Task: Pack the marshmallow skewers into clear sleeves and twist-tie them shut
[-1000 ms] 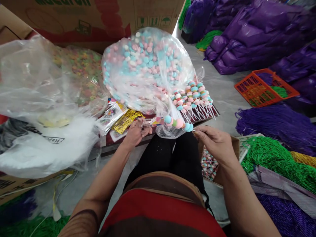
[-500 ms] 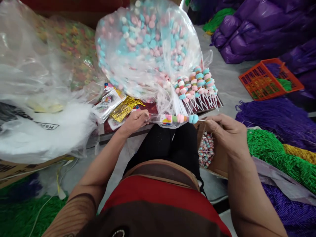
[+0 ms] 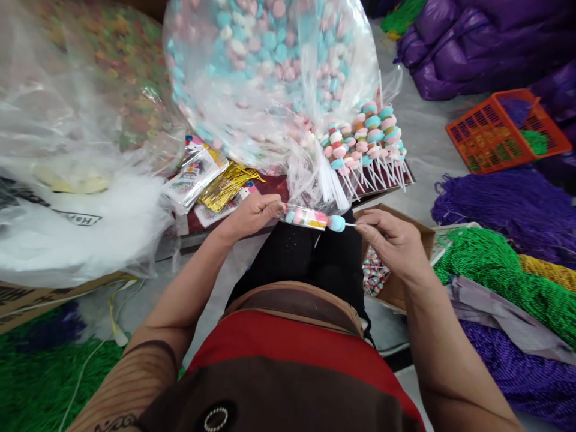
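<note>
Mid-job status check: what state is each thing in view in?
Left hand: closed on the clear wrapper's end
Right hand: pinching the candy skewer's stick
Candy skewer: partly inside the wrapper
Clear wrapper: around most candies
Other skewers: piled together
Large bag: bulging with candies
Cardboard box: open, partly hidden
Orange basket: open-topped, holding strands

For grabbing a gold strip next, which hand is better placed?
Probably the left hand: though holding a clear printed plastic sleeve, it's nearer the thin shiny gold strips. The right hand is farther off, pinching a thin white stick.
</note>
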A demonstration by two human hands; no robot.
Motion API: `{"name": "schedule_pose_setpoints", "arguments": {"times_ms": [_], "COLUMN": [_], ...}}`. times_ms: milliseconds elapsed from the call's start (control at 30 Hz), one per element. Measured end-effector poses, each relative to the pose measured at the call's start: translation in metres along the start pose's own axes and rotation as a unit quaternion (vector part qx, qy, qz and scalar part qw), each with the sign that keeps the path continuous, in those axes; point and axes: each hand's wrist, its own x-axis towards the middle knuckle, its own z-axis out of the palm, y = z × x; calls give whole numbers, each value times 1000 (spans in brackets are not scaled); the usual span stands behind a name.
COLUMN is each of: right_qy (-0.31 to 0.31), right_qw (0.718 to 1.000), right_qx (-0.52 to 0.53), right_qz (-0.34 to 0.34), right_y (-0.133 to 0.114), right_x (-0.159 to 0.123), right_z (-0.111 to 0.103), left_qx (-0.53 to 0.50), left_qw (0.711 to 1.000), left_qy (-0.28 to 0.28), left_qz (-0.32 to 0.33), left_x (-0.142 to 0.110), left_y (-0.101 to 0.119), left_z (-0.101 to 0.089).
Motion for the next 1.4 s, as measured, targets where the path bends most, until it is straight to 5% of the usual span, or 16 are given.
{"name": "schedule_pose_setpoints", "arguments": {"times_ms": [167,333,400,633,833,1067,1200,1400], "right_qy": [40,78,91,126,89,82,49,-11], "right_qw": [994,978,976,982,975,947,947,940], "right_qx": [84,163,172,130,181,282,287,303], "right_qz": [65,102,94,58,90,133,136,155], "right_y": [-4,-9,-13,-30,-39,-60,-63,-67], "right_x": [-5,-6,-5,5,10,17,20,28], "right_z": [21,30,32,49,67,92,91,93], "left_qx": [-234,-411,-405,-397,-385,-331,-315,-174], "left_qw": [965,905,908,906,907,931,936,979], "left_qy": [25,-66,-57,117,156,114,129,66], "left_qz": [-111,-91,-88,-84,-71,-101,-93,-84], "left_x": [-1,-5,-3,17,21,15,15,5], "left_y": [6,11,15,24,22,7,3,-8], "left_z": [7,12,19,38,32,39,32,37]}}
